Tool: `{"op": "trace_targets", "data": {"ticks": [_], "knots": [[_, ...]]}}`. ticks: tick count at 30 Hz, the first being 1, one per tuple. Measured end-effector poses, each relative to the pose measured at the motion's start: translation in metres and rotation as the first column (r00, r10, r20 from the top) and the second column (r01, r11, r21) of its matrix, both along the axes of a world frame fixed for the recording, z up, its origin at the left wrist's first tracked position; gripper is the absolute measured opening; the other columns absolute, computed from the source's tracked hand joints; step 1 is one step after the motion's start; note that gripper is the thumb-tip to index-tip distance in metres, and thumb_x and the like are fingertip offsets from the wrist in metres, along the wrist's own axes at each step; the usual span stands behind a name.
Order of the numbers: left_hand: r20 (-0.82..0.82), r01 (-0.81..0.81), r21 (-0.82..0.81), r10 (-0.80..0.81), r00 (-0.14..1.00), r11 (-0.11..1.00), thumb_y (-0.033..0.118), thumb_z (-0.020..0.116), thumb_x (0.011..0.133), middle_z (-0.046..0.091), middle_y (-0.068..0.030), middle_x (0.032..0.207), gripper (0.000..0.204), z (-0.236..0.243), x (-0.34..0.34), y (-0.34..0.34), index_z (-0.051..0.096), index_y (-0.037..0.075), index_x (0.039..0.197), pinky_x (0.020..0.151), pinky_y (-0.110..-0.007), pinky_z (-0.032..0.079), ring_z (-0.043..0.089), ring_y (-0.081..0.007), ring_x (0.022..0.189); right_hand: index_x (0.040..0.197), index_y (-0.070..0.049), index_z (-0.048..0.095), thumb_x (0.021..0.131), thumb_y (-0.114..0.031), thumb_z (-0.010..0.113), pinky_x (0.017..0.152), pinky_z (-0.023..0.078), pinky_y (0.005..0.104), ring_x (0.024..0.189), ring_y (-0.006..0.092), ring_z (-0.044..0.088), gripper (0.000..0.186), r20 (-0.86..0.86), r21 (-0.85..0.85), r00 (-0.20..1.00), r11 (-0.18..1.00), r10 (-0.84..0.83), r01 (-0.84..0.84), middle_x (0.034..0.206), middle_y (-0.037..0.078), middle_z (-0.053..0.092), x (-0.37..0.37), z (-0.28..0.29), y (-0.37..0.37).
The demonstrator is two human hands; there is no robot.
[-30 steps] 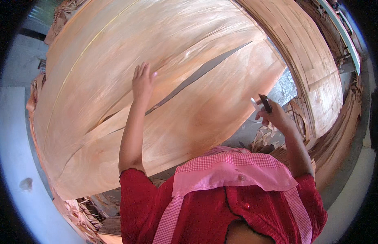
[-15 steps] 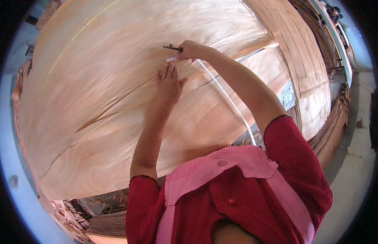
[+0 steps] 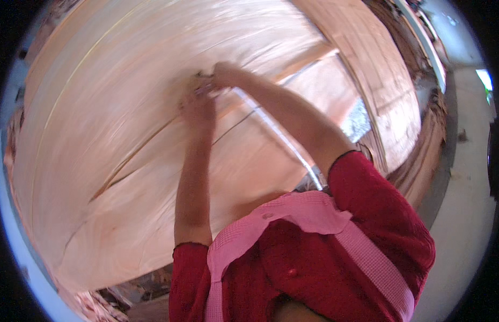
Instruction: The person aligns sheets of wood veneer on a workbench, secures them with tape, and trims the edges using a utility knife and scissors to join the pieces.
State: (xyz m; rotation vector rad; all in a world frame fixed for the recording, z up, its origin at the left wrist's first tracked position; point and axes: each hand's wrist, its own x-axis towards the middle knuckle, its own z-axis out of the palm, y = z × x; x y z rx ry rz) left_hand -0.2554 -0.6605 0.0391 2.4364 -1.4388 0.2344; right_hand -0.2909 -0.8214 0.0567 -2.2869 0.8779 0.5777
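Observation:
My right hand (image 3: 226, 76) is closed round a slim dark tool (image 3: 203, 75) whose end juts out to the left; blur hides its exact kind. From beneath that hand a long white strip (image 3: 281, 134), like tape, runs taut down toward my body at the right. Close against it is my left hand (image 3: 197, 109), its fingers smeared by motion near the tool's end. Both hands are over a large pale wood veneer sheet (image 3: 131, 107). A dark split (image 3: 134, 153) in the veneer runs from near my left hand down to the left.
More veneer pieces (image 3: 389, 91) lie at the right, with a shiny silvery patch (image 3: 357, 122) beside them. Veneer scraps (image 3: 99, 306) are heaped below the near left edge. Brown veneer sheets (image 3: 421, 145) hang or lean along the right side, by a pale floor (image 3: 464, 161).
My left hand has come off its flat spread on the veneer and up to the right hand. My right hand, with the tool, has shifted slightly left and down. The whole view has shifted.

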Motion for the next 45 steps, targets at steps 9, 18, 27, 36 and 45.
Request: {"op": "trace_targets", "data": {"ticks": [9, 18, 27, 36, 45], "knots": [[-0.115, -0.054, 0.143, 0.071, 0.991, 0.988, 0.033, 0.051, 0.081, 0.044, -0.0077, 0.119, 0.037, 0.013, -0.014, 0.0, 0.05, 0.021, 0.116, 0.093, -0.056, 0.023, 0.035, -0.03, 0.116, 0.09, 0.0, 0.056, 0.079, -0.018, 0.06, 0.043, 0.039, 0.0217, 0.045, 0.007, 0.041, 0.021, 0.147, 0.907, 0.569, 0.339, -0.809, 0.249, 0.067, 0.004, 0.054, -0.23, 0.052, 0.015], [-0.152, 0.029, 0.105, -0.013, 0.988, 0.994, 0.032, 0.063, 0.072, 0.031, -0.0157, 0.131, 0.062, 0.004, -0.21, 0.071, 0.039, 0.006, 0.123, 0.097, -0.058, 0.014, 0.022, -0.0371, 0.124, 0.082, -0.009, 0.056, 0.072, -0.019, 0.067, 0.044, 0.036, 0.0228, 0.051, 0.0091, 0.043, 0.018, 0.328, 0.8, 0.074, 0.319, -0.942, 0.509, 0.064, -0.002, 0.047, -0.463, 0.036, -0.07], [-0.227, 0.239, 0.219, -0.189, 0.955, 0.946, 0.042, 0.062, 0.069, 0.021, -0.0164, 0.136, 0.071, 0.0, -0.273, 0.119, 0.035, 0.008, 0.126, 0.096, -0.058, 0.015, 0.019, -0.0341, 0.126, 0.076, -0.009, 0.05, 0.072, -0.008, 0.063, 0.041, 0.032, 0.0224, 0.043, 0.0067, 0.036, 0.014, 0.471, 0.58, 0.388, 0.609, -0.792, 0.541, 0.053, -0.004, 0.039, -0.487, 0.005, -0.088], [-0.371, 0.241, -0.039, -0.238, 0.898, 0.97, 0.028, 0.059, 0.074, 0.032, -0.0086, 0.133, 0.053, 0.004, -0.269, 0.147, 0.042, 0.012, 0.122, 0.099, -0.054, 0.013, 0.023, -0.0304, 0.126, 0.089, -0.005, 0.057, 0.073, -0.014, 0.064, 0.042, 0.033, 0.0211, 0.049, 0.0052, 0.042, 0.02, 0.679, 0.27, 0.552, 0.864, -0.484, 0.425, 0.059, -0.003, 0.047, -0.478, 0.12, -0.076], [-0.16, -0.137, 0.209, 0.172, 0.972, 0.968, 0.031, 0.053, 0.08, 0.029, -0.0067, 0.136, 0.048, -0.014, -0.24, 0.15, 0.041, 0.016, 0.124, 0.097, -0.054, 0.014, 0.02, -0.0293, 0.127, 0.101, 0.003, 0.051, 0.07, -0.017, 0.064, 0.036, 0.036, 0.027, 0.043, 0.0122, 0.046, 0.039, 0.53, 0.054, 0.68, 0.821, -0.506, 0.569, 0.06, 0.005, 0.052, -0.466, 0.023, -0.139]]}}
